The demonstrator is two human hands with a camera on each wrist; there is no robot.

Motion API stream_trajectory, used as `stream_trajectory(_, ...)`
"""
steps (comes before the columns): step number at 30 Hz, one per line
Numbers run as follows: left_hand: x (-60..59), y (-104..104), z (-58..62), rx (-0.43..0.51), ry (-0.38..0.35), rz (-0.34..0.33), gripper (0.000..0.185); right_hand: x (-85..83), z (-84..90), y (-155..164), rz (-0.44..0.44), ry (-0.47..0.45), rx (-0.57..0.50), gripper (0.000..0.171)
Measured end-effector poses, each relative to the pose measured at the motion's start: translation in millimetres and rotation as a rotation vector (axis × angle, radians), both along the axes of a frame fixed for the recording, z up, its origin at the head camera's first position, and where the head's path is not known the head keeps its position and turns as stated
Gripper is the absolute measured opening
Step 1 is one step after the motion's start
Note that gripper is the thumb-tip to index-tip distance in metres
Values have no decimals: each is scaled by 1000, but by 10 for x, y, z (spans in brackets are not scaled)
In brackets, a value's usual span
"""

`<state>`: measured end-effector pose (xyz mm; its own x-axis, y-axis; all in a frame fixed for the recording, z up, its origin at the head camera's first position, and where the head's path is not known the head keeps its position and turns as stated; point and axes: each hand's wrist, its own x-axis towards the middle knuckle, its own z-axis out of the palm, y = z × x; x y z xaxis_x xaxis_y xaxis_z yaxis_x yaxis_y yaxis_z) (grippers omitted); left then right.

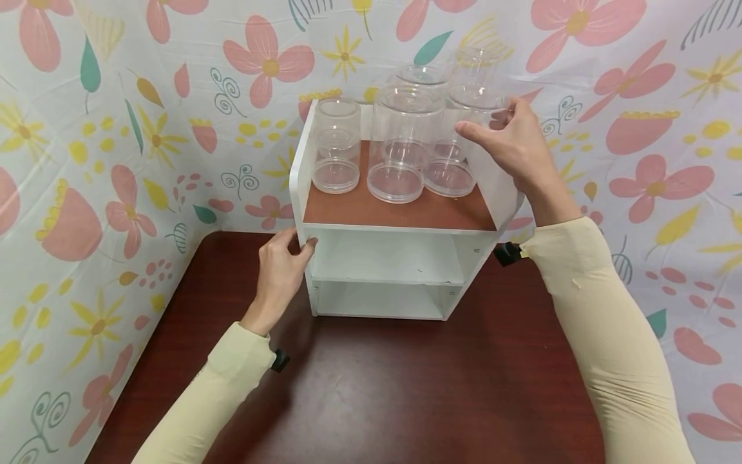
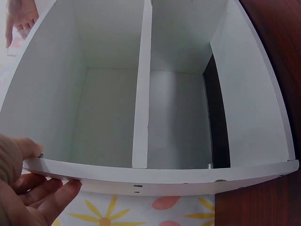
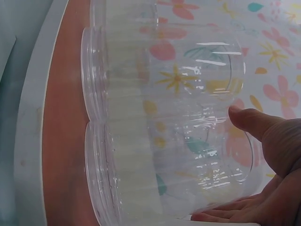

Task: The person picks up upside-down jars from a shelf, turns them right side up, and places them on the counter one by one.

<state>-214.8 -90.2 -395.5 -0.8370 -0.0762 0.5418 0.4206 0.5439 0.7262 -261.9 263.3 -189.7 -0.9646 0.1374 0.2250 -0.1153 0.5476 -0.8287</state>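
Note:
A small white shelf unit (image 1: 385,258) stands on the dark table, its top board brown. My left hand (image 1: 282,267) grips the front edge of its left side panel, thumb inside and fingers outside, as the left wrist view also shows. On the top board, several clear jars stand close together: a left jar (image 1: 336,148), a middle jar (image 1: 400,154) and others at the right and back. My right hand (image 1: 516,138) holds the right-hand jar (image 3: 188,174) near its upper end, thumb on one side and fingers on the other.
Two lower compartments (image 2: 178,113) open toward me under the top board. Floral cloth (image 1: 261,167) hangs close behind the unit and along the left side. The dark red table (image 1: 371,386) stretches in front. Each wrist wears a small black device (image 1: 280,361).

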Motion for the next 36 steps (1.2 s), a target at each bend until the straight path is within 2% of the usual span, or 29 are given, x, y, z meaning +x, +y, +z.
stream_trajectory(6, 3, 7, -2, 6, -1, -4, 22, 38, -13, 12, -29, -4, -46, 92)
stream_trajectory(11, 5, 9, -3, 8, 4, -6, 22, 135, -1, 35, -63, 20, -102, 98)
stream_trajectory(20, 12, 13, -8, -9, 10, 0, 18, 366, 88, 34, -70, 94, -118, 80)
stream_trajectory(29, 22, 9, 3, -17, 8, 6, 18, 624, 199, 48, -79, 94, -156, 81)
stream_trajectory(33, 20, 8, 6, -20, 12, 7, 19, 741, 225, 85, -61, 118, -241, 74)
stream_trajectory(36, 16, 12, 9, -22, 15, 5, 19, 826, 224, 121, -28, 170, -353, 61)
